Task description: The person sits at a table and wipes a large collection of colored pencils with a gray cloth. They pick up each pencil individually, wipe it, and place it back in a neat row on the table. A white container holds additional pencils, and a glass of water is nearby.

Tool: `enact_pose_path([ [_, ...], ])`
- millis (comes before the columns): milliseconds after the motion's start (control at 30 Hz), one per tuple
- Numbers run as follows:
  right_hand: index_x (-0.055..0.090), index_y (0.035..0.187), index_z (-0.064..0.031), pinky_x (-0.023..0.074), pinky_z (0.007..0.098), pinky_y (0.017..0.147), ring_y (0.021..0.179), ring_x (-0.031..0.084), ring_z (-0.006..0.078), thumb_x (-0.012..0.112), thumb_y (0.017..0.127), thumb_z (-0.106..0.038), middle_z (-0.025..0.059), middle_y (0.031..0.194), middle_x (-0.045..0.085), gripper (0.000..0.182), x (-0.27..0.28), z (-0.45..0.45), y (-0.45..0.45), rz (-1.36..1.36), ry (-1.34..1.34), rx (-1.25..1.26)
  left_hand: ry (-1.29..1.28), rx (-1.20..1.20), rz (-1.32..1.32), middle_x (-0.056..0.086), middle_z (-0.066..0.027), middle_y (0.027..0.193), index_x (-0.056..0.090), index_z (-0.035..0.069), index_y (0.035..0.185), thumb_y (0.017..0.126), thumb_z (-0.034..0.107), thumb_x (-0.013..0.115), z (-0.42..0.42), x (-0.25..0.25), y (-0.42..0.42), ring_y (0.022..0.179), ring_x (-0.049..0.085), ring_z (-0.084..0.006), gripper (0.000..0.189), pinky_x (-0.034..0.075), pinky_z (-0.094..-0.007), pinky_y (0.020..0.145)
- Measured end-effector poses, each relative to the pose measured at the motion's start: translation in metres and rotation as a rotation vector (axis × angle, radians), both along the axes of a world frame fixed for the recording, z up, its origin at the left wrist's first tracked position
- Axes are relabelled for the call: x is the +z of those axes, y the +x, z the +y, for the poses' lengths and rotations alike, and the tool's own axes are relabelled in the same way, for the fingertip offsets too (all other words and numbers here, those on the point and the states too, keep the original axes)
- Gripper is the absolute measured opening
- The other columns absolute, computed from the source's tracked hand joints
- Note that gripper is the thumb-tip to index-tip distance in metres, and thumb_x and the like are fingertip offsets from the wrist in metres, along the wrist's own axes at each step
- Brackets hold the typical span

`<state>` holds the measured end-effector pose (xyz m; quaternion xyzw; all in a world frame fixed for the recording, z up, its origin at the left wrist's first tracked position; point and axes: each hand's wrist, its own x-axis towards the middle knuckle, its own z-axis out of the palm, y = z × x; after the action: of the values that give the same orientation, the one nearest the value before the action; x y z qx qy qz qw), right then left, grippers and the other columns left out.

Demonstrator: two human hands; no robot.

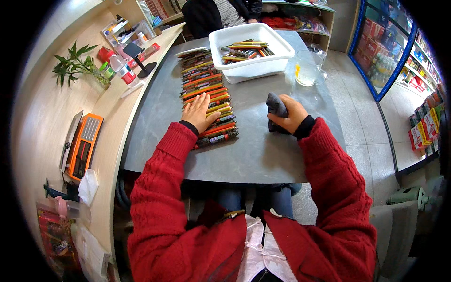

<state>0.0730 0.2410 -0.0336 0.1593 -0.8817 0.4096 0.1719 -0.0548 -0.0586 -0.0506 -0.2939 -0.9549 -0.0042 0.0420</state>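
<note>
A long row of slim, pen-like sticks point(204, 75), dark with red, orange and yellow ones among them, lies side by side on the grey table point(246, 155). My left hand point(198, 112) rests palm down across the near half of this row, its thumb spread from the fingers. To the right, my right hand point(294, 112) grips a bunched dark grey cloth point(275, 109) against the tabletop. Beyond both hands stands a white plastic tub point(246, 73), with more loose pen-like sticks point(246, 49) inside. The left palm hides part of the row.
A clear glass mug point(307, 68) with liquid stands near the table's right edge. Along the left runs a wooden counter point(116, 120) with a bottle point(123, 68), a phone stand point(141, 61), a plant point(82, 63) and an orange device point(86, 146). Another person point(218, 16) is across the table.
</note>
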Motion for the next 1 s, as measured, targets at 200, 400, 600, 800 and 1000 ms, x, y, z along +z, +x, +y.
enact_pose_path([
  [200, 0.057, 0.093, -0.0015, 0.0454, 0.0373, 0.076, 0.085, 0.055, 0.0348, 0.069, 0.075, -0.024, 0.0164, 0.089, 0.056, 0.032, -0.003, 0.0, 0.0, 0.003, 0.003, 0.004, 0.005, -0.01, 0.004, 0.023, -0.0174, 0.147, 0.022, 0.003, 0.142, 0.087, 0.063, 0.034, -0.002, -0.004, -0.004, 0.137, 0.02, -0.0305, 0.082, 0.019, -0.049, 0.108],
  [400, 0.057, 0.095, -0.0014, 0.0456, 0.0372, 0.076, 0.086, 0.056, 0.0345, 0.069, 0.075, -0.025, 0.0165, 0.09, 0.056, 0.033, 0.002, 0.0, 0.002, -0.022, 0.026, 0.011, -0.05, 0.002, -0.053, 0.021, -0.0168, 0.148, 0.02, 0.003, 0.143, 0.087, 0.063, 0.033, -0.001, 0.002, -0.006, 0.138, 0.019, -0.0305, 0.083, 0.019, -0.0489, 0.109],
  [600, 0.057, 0.095, -0.0013, 0.0458, 0.0372, 0.076, 0.085, 0.056, 0.0343, 0.069, 0.075, -0.026, 0.0161, 0.09, 0.056, 0.034, 0.001, -0.002, 0.002, -0.015, 0.043, -0.008, -0.068, 0.083, -0.053, 0.018, -0.0138, 0.15, 0.019, 0.005, 0.143, 0.086, 0.063, 0.032, 0.005, 0.002, -0.015, 0.139, 0.016, -0.0274, 0.083, 0.016, -0.0461, 0.11],
  [800, 0.056, 0.094, -0.0013, 0.0451, 0.0372, 0.075, 0.084, 0.055, 0.0332, 0.069, 0.075, -0.024, 0.0159, 0.09, 0.055, 0.032, -0.002, -0.001, 0.001, 0.024, 0.03, 0.012, -0.037, 0.071, -0.064, 0.018, -0.0131, 0.15, 0.019, 0.006, 0.144, 0.086, 0.063, 0.032, 0.006, 0.0, -0.019, 0.139, 0.015, -0.027, 0.082, 0.015, -0.0463, 0.111],
  [1000, 0.057, 0.096, -0.0021, 0.0452, 0.0376, 0.076, 0.087, 0.055, 0.0346, 0.069, 0.075, -0.024, 0.0164, 0.09, 0.056, 0.033, -0.001, -0.002, 0.003, -0.002, 0.045, 0.009, -0.035, 0.081, -0.052, 0.019, -0.014, 0.149, 0.02, 0.006, 0.143, 0.086, 0.062, 0.032, 0.005, -0.002, -0.026, 0.139, 0.015, -0.0273, 0.081, 0.015, -0.0462, 0.11],
])
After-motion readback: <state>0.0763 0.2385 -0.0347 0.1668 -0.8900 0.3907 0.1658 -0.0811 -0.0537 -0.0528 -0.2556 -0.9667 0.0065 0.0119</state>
